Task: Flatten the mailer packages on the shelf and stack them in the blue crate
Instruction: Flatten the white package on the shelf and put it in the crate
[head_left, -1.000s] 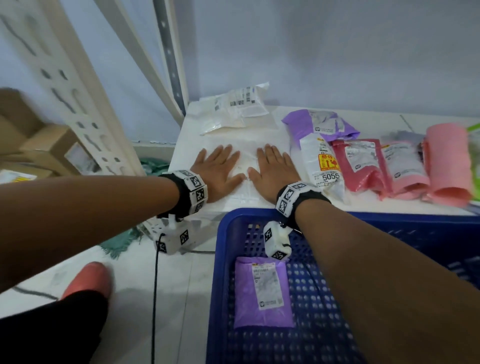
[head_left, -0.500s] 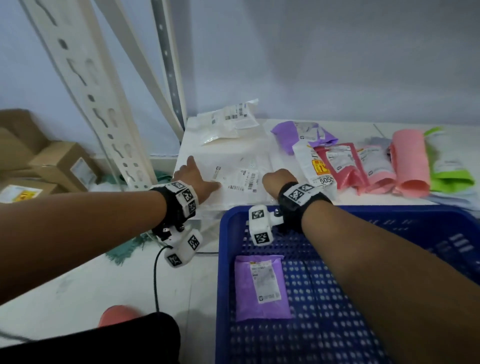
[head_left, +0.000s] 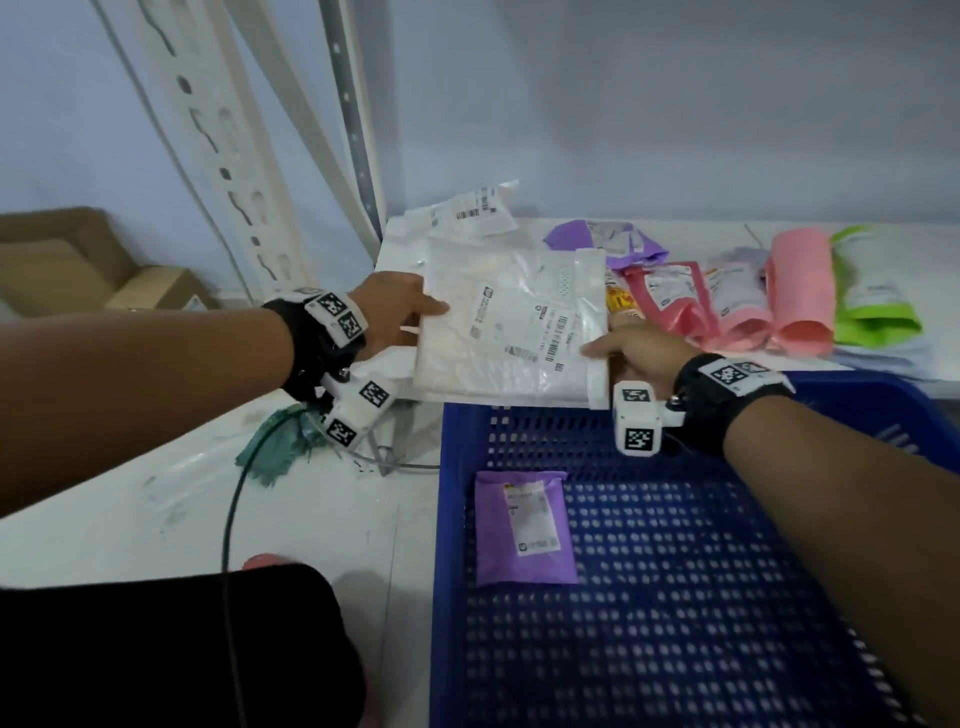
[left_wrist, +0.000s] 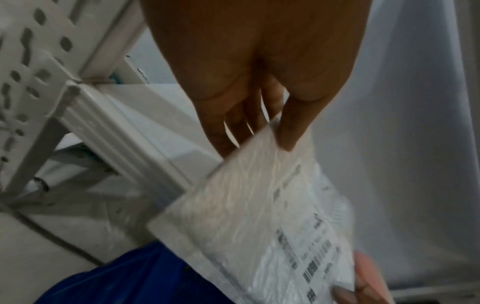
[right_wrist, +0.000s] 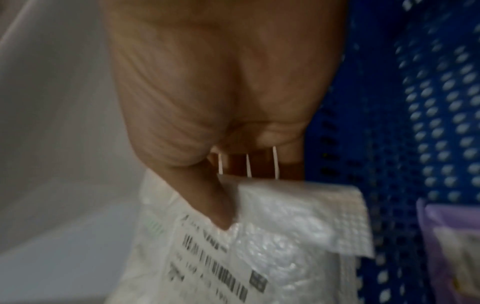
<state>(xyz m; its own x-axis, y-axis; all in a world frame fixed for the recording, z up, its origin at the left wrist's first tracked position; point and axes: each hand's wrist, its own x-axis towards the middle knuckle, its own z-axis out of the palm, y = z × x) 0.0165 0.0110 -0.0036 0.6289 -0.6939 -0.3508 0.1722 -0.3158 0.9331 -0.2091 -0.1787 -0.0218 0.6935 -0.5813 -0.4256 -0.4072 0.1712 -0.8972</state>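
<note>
Lifted since half a second ago, the white bubble mailer (head_left: 511, 325) no longer lies flat on the shelf (head_left: 675, 231) under the hands; it now hangs between them above the shelf's front edge, beside the far rim of the blue crate (head_left: 675, 597). Nearest, inside that crate, a flattened purple mailer (head_left: 524, 527) lies label up on the perforated floor toward the left side. Above the far rim, the right hand (head_left: 641, 351) pinches the white mailer's right edge, thumb on top and fingers curled under, as the right wrist view confirms. The left hand (head_left: 392, 312) pinches the opposite, left edge in the same way, thumb over the top face. Farther back on the shelf lie a crumpled white mailer (head_left: 470, 215), a purple mailer (head_left: 605, 239), and a row of pink mailers (head_left: 748, 293) with a green one (head_left: 872, 301) at the right end. Cardboard boxes (head_left: 67, 260) sit on the floor at far left.
</note>
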